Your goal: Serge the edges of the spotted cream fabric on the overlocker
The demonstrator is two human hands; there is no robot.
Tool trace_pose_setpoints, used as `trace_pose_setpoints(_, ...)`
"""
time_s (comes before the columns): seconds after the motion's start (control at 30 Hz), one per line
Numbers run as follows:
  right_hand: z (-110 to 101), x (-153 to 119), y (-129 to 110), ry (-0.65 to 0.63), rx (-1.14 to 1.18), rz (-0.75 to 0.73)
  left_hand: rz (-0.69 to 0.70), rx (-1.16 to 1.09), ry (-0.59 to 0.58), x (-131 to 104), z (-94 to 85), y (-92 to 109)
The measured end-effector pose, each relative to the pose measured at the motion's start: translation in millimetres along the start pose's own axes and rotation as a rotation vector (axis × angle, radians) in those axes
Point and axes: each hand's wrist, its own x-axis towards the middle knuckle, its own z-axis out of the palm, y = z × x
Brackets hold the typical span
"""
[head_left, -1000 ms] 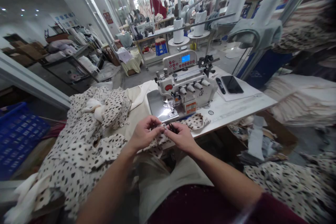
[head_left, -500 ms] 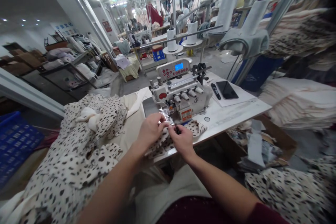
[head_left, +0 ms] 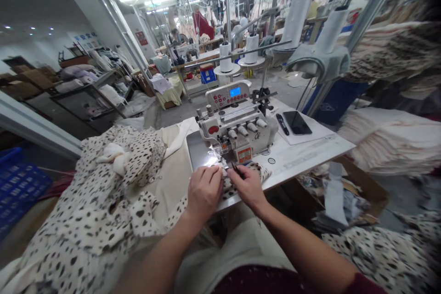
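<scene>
Left hand (head_left: 206,188) bent over the table edge, back upward, fingers drawn close together with the tips on the spotted cloth (head_left: 230,188); from where I stand I cannot tell whether they pinch it or only press it. Right hand (head_left: 251,187) is closed around a small dark tool (head_left: 238,170), thumb and forefinger reaching in until the two sets of fingertips nearly meet.

Call that meeting place the middle of the clock. Spotted cloth lies right there, on the near edge of the white table (head_left: 292,163), below and between the hands, with one end showing past the right hand at three o'clock. Between twelve and one, just beyond the fingers, sits the sewing machine (head_left: 237,131), its little display (head_left: 234,92) glowing blue, a bright light shining by its needle area. At two o'clock a phone (head_left: 296,122) and a dark marker (head_left: 282,124) lie side by side on white paper (head_left: 319,136).

A big heap of spotted garments (head_left: 99,206) spreads at nine o'clock, with a blue basket (head_left: 24,188) farther out the same way. Just past three, lower than the table, a carton (head_left: 374,190) holds scraps; beyond it rises a stack of pale cloth (head_left: 392,138). White thread cones (head_left: 225,57) stand behind the machine towards twelve.
</scene>
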Motion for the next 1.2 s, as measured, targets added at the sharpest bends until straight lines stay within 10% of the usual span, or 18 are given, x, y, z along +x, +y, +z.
trace_pose_setpoints(0.17,-33.6,25.9,-27.0,-0.202,-0.397,-0.193,-0.031,0.064,0.046,1.3,9.1,0.8)
trace_pose_setpoints(0.4,-28.5,40.7,-58.0,-0.319,-1.12,-0.416,-0.016,0.089,0.066,-0.8,11.5,-0.6)
trace_pose_setpoints(1.2,-15.9,35.4,-68.7,-0.404,-1.362,-0.319,0.051,0.189,0.034,-4.2,5.5,0.2)
